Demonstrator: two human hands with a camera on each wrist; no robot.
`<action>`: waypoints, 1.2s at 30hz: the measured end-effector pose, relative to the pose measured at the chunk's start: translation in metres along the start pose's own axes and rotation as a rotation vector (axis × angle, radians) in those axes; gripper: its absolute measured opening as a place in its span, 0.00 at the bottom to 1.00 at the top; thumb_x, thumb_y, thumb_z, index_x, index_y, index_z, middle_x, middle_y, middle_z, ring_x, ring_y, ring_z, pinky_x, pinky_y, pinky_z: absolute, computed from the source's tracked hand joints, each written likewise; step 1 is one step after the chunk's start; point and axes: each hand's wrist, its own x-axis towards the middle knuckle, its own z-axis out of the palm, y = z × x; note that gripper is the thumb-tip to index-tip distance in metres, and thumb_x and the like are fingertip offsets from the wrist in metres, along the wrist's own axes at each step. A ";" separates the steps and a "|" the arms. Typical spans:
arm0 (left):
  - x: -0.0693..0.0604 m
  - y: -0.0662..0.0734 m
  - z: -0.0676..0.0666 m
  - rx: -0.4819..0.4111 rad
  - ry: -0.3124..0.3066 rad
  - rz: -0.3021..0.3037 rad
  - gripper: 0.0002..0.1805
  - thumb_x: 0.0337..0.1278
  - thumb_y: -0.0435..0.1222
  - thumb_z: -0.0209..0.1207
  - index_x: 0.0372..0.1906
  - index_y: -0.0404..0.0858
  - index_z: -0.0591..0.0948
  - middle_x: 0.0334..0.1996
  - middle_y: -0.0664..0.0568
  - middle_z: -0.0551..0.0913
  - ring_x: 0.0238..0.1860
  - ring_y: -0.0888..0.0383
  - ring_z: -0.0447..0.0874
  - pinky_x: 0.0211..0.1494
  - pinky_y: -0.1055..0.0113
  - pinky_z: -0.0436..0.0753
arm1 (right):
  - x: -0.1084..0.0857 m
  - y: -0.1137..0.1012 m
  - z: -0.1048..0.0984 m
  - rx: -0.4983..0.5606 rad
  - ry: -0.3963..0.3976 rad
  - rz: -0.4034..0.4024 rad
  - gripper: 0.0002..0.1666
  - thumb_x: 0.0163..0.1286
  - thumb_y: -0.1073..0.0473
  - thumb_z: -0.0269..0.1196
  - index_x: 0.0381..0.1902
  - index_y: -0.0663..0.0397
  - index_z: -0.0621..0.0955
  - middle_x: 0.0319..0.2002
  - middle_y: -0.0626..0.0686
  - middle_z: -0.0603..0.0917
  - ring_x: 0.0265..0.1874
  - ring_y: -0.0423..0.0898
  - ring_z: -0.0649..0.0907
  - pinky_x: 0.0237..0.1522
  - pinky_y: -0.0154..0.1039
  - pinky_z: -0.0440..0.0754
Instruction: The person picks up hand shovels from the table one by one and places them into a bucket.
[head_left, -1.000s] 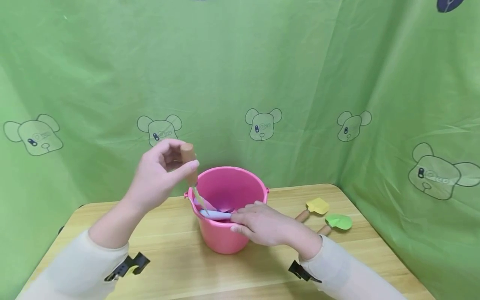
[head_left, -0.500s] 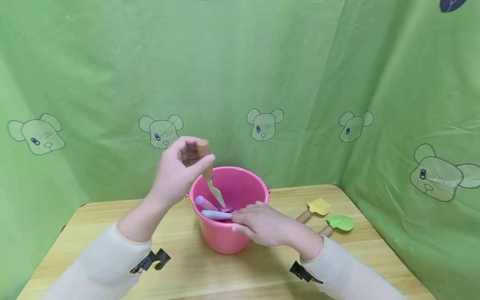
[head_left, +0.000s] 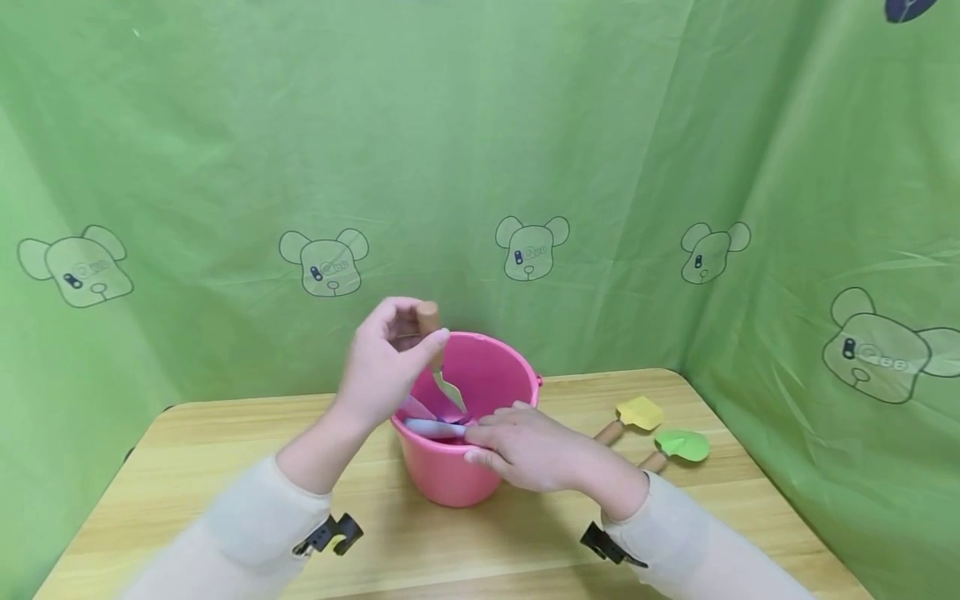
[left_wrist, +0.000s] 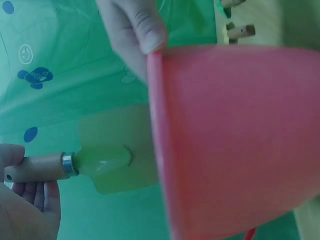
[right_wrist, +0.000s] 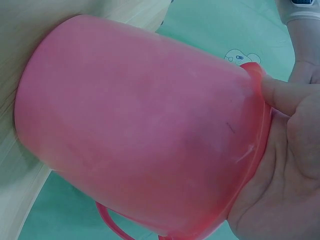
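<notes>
My left hand (head_left: 384, 367) pinches the wooden handle of a small green shovel (head_left: 450, 392), its blade pointing down inside the mouth of the pink bucket (head_left: 453, 475). In the left wrist view the same shovel (left_wrist: 115, 160) has a broad flat blade beside the bucket's rim. My right hand (head_left: 528, 450) grips the near right rim of the bucket, thumb outside, as the right wrist view of the hand (right_wrist: 290, 150) also shows. Inside the bucket lie a light blue handle (head_left: 435, 428) and a pink-purple one (head_left: 415, 409); their far ends are partly hidden.
To the right of the bucket, a yellow shovel (head_left: 640, 413) and a green shovel (head_left: 684, 445) lie on the wooden table (head_left: 247, 467), their handles partly behind my right forearm. A green curtain (head_left: 420, 125) with bear-head drawings stands behind and at the sides.
My left hand has moved right with the shovel, from the bucket's left rim to over its opening, and most recently lower. My right hand has stayed on the rim.
</notes>
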 end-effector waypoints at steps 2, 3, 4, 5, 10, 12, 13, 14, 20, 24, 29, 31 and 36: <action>-0.002 -0.004 0.004 -0.001 0.008 -0.022 0.18 0.60 0.34 0.67 0.52 0.37 0.77 0.46 0.47 0.84 0.49 0.54 0.83 0.57 0.62 0.80 | 0.000 0.000 0.000 0.000 -0.001 0.002 0.10 0.78 0.46 0.53 0.36 0.39 0.75 0.32 0.39 0.74 0.38 0.41 0.74 0.47 0.43 0.68; -0.002 -0.006 0.006 0.002 0.012 -0.032 0.17 0.60 0.34 0.67 0.52 0.38 0.77 0.46 0.47 0.84 0.49 0.54 0.83 0.56 0.62 0.80 | 0.000 0.000 0.000 -0.001 -0.001 0.002 0.10 0.78 0.46 0.53 0.36 0.39 0.75 0.33 0.39 0.74 0.38 0.41 0.75 0.47 0.43 0.69; -0.003 -0.008 0.008 0.004 0.013 -0.039 0.17 0.60 0.34 0.68 0.52 0.38 0.77 0.46 0.47 0.84 0.48 0.54 0.83 0.56 0.62 0.81 | -0.001 0.000 0.000 -0.003 -0.001 0.002 0.10 0.79 0.46 0.53 0.37 0.39 0.75 0.33 0.39 0.75 0.39 0.41 0.75 0.47 0.43 0.69; -0.003 -0.011 0.010 0.006 0.015 -0.046 0.17 0.60 0.34 0.68 0.52 0.38 0.77 0.46 0.47 0.84 0.48 0.54 0.83 0.56 0.62 0.81 | -0.001 0.000 0.000 -0.004 0.000 0.002 0.10 0.79 0.46 0.53 0.37 0.39 0.75 0.34 0.39 0.75 0.39 0.41 0.75 0.47 0.43 0.69; -0.004 -0.021 0.017 0.001 0.017 -0.057 0.17 0.59 0.34 0.68 0.51 0.38 0.78 0.45 0.48 0.84 0.48 0.54 0.84 0.55 0.62 0.81 | -0.001 0.000 -0.001 -0.006 0.003 0.006 0.10 0.79 0.46 0.53 0.36 0.39 0.75 0.34 0.39 0.76 0.40 0.41 0.76 0.47 0.44 0.69; -0.004 -0.024 0.018 -0.008 0.022 -0.057 0.17 0.59 0.34 0.68 0.51 0.38 0.77 0.45 0.47 0.84 0.48 0.54 0.84 0.55 0.62 0.81 | 0.000 0.000 -0.001 -0.003 0.002 0.006 0.11 0.79 0.46 0.53 0.35 0.39 0.75 0.33 0.39 0.75 0.39 0.41 0.76 0.47 0.44 0.70; -0.004 -0.026 0.019 -0.008 0.025 -0.059 0.17 0.59 0.33 0.68 0.51 0.38 0.78 0.44 0.47 0.84 0.48 0.53 0.84 0.55 0.61 0.81 | 0.000 0.000 -0.001 -0.003 0.001 0.006 0.11 0.79 0.46 0.53 0.35 0.38 0.74 0.33 0.39 0.74 0.38 0.41 0.75 0.47 0.44 0.70; -0.004 -0.027 0.020 -0.010 0.027 -0.060 0.17 0.58 0.33 0.69 0.51 0.37 0.78 0.44 0.46 0.84 0.48 0.53 0.84 0.55 0.61 0.82 | 0.000 0.000 -0.001 -0.001 -0.001 0.006 0.11 0.79 0.46 0.53 0.34 0.38 0.74 0.32 0.39 0.74 0.38 0.41 0.75 0.47 0.44 0.70; -0.002 -0.037 0.024 -0.003 0.032 -0.073 0.18 0.58 0.32 0.69 0.51 0.37 0.78 0.44 0.46 0.84 0.47 0.52 0.84 0.55 0.61 0.82 | 0.000 0.000 -0.001 0.007 -0.009 0.015 0.11 0.79 0.46 0.52 0.34 0.38 0.73 0.32 0.38 0.73 0.39 0.41 0.76 0.50 0.46 0.71; -0.002 -0.041 0.026 0.015 0.022 -0.079 0.17 0.58 0.33 0.69 0.51 0.38 0.78 0.44 0.47 0.84 0.48 0.53 0.84 0.56 0.62 0.82 | 0.000 -0.001 -0.001 0.006 -0.006 0.016 0.11 0.79 0.46 0.53 0.34 0.38 0.74 0.33 0.39 0.75 0.40 0.42 0.77 0.50 0.46 0.70; -0.001 -0.045 0.028 0.065 -0.005 -0.100 0.18 0.58 0.33 0.69 0.51 0.38 0.78 0.45 0.46 0.83 0.49 0.52 0.84 0.56 0.61 0.81 | 0.000 -0.002 -0.001 0.005 0.000 0.013 0.11 0.78 0.47 0.53 0.34 0.38 0.74 0.34 0.39 0.76 0.43 0.42 0.78 0.49 0.45 0.69; -0.001 -0.047 0.028 0.076 -0.012 -0.108 0.18 0.57 0.33 0.69 0.51 0.38 0.78 0.45 0.47 0.84 0.49 0.52 0.84 0.56 0.61 0.82 | -0.001 -0.001 -0.001 0.002 0.001 0.010 0.12 0.79 0.46 0.53 0.33 0.38 0.74 0.34 0.39 0.75 0.42 0.42 0.77 0.49 0.45 0.69; 0.000 -0.053 0.030 0.087 -0.032 -0.131 0.16 0.57 0.31 0.70 0.48 0.39 0.79 0.43 0.49 0.84 0.48 0.54 0.85 0.54 0.62 0.82 | -0.001 -0.001 -0.001 -0.002 0.001 0.001 0.13 0.79 0.45 0.52 0.31 0.38 0.72 0.31 0.39 0.72 0.37 0.41 0.74 0.46 0.43 0.68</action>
